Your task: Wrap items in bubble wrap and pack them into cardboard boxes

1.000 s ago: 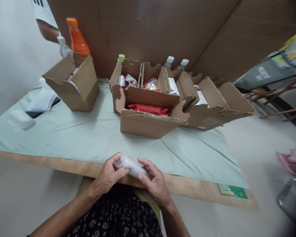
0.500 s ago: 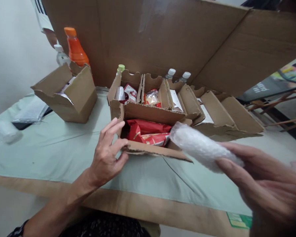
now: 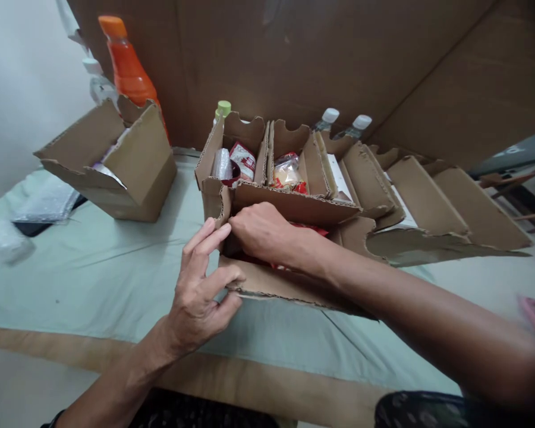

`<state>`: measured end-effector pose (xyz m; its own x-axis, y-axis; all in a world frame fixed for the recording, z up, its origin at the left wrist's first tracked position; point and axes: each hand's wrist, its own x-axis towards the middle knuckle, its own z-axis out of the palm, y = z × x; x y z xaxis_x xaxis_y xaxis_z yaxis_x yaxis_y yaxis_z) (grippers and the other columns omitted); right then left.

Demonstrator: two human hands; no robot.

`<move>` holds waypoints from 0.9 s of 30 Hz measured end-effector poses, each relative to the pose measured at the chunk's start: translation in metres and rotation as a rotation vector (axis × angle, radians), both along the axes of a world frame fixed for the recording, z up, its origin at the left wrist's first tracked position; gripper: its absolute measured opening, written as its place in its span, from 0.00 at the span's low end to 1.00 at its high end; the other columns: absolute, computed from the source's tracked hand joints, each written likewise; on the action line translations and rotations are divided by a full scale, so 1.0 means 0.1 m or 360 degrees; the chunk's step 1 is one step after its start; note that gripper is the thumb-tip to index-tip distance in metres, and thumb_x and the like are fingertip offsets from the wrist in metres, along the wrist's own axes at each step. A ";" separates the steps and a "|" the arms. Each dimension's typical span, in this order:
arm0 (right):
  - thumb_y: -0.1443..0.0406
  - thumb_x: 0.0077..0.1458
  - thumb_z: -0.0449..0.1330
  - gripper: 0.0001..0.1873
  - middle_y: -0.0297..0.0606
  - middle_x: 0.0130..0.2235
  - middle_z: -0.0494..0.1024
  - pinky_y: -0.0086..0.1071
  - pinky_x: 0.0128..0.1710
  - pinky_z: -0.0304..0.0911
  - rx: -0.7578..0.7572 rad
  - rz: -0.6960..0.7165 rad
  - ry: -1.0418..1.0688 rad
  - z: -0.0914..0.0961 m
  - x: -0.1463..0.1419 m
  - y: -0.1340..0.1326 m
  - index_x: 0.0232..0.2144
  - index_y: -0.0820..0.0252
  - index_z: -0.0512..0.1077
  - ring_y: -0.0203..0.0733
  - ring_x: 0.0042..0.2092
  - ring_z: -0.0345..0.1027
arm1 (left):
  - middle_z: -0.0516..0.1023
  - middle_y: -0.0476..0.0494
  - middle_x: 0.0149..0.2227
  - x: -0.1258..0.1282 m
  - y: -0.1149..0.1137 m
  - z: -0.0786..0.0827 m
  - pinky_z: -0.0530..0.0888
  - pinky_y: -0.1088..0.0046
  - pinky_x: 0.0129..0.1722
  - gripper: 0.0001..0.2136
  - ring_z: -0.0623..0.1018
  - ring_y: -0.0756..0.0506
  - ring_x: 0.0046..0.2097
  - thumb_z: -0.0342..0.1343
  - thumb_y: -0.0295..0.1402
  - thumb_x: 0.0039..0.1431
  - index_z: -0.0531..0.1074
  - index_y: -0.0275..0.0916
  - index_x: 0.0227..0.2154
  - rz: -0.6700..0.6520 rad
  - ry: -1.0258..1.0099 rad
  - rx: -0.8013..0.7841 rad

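Observation:
My left hand (image 3: 205, 288) is at the left front corner of an open cardboard box (image 3: 294, 291). Its thumb and a finger pinch the front wall's corner, and other fingertips touch the left side. Deep in the same box is my right hand (image 3: 261, 232), curled like a fist near the left end, its fingertips hidden. The forearm crosses the right part of the box. Red packets (image 3: 312, 228) show in small parts behind and under that wrist. The bubble-wrapped roll is out of sight.
Behind stands a row of cardboard bins (image 3: 289, 134) holding packets. At left are another cardboard box (image 3: 138, 190), an orange bottle (image 3: 134, 74) and bubble wrap (image 3: 47, 199). White-capped bottles (image 3: 361, 123) stand behind the bins. A tall cardboard panel (image 3: 232, 53) closes off the back.
My right hand has moved left and down into the front box; the bubble-wrapped roll it held is now hidden. My left hand stays at the box corner. The view has shifted slightly.

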<state>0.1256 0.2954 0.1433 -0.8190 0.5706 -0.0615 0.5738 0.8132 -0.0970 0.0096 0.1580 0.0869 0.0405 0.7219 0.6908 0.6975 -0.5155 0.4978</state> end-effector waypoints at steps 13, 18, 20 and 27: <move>0.54 0.64 0.63 0.13 0.39 0.51 0.83 0.53 0.59 0.68 0.0152 -0.1304 0.1342 0.15 2.13 -1.28 0.49 0.43 0.80 0.54 0.55 0.77 | 0.48 0.38 0.77 -0.29 -0.27 -0.45 0.65 0.45 0.68 0.39 0.54 0.31 0.75 0.61 0.35 0.62 0.50 0.52 0.73 0.0059 -0.0584 -0.0378; 0.46 0.53 0.68 0.36 0.50 0.58 0.78 0.50 0.48 0.74 -0.0214 -0.1358 0.1681 -0.80 2.06 -1.21 0.60 0.53 0.70 0.57 0.56 0.75 | 0.55 0.33 0.74 -0.15 0.03 -0.54 0.64 0.47 0.68 0.42 0.59 0.31 0.73 0.63 0.41 0.56 0.52 0.44 0.72 -0.0157 -0.0955 -0.0781; 0.45 0.53 0.67 0.36 0.50 0.56 0.78 0.48 0.48 0.73 -0.0303 -0.1230 0.1687 -0.97 1.86 -1.10 0.58 0.56 0.70 0.55 0.54 0.75 | 0.63 0.32 0.70 -0.01 0.13 -0.51 0.65 0.49 0.68 0.41 0.66 0.32 0.69 0.64 0.42 0.52 0.57 0.41 0.68 -0.0277 -0.1072 -0.0894; 0.50 0.58 0.64 0.19 0.44 0.42 0.81 0.46 0.46 0.74 -0.0154 -0.1249 0.1643 -0.97 1.54 -1.91 0.45 0.55 0.76 0.54 0.45 0.76 | 0.79 0.39 0.48 -0.01 -0.84 -0.66 0.72 0.52 0.61 0.19 0.77 0.33 0.56 0.68 0.41 0.51 0.75 0.43 0.46 -0.0105 -0.0950 -0.1009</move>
<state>0.2796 0.1043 0.0464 0.0358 0.9448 0.3257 0.5160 0.2617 -0.8157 0.0086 0.0740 0.0211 -0.1448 0.9863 0.0788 0.2068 -0.0477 0.9772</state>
